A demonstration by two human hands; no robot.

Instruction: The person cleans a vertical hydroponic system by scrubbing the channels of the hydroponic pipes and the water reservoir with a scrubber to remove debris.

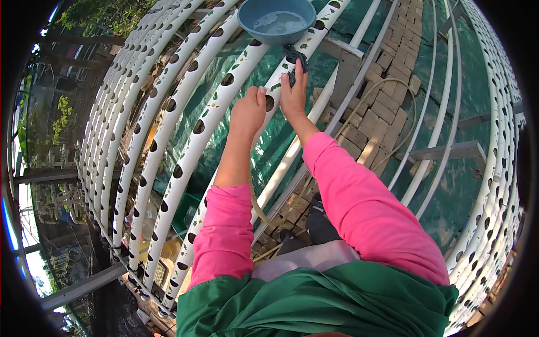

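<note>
**A:** Fingers [299, 73] of R hand [292, 98] are together, pressed down on a dark scrub pad [293, 56], clamping it vs. the white pipe [311, 39].

**B:** Copy. L hand?

**A:** L hand [249, 109] is just beside it. Fingers bunched, curled over the same pipe, right next to a round hole [269, 103].

**B:** Containers?

**A:** One blue basin [275, 38], sat on top of the pipes just beyond the pad. Looks to be touching the pad's far end. Water [278, 22] inside, shallow, w/ pale patches on the surface.

**B:** Anything in the pipe holes?

**A:** Dark inside, can't tell. Small green flecks stuck on the pipe's outside near the basin.

**B:** Around them?

**A:** More holed white pipes either side, running parallel. Teal sheet under them. Brick path [393, 62] off to the right, below pipe level. Pink sleeves [359, 202] on both arms.
</note>
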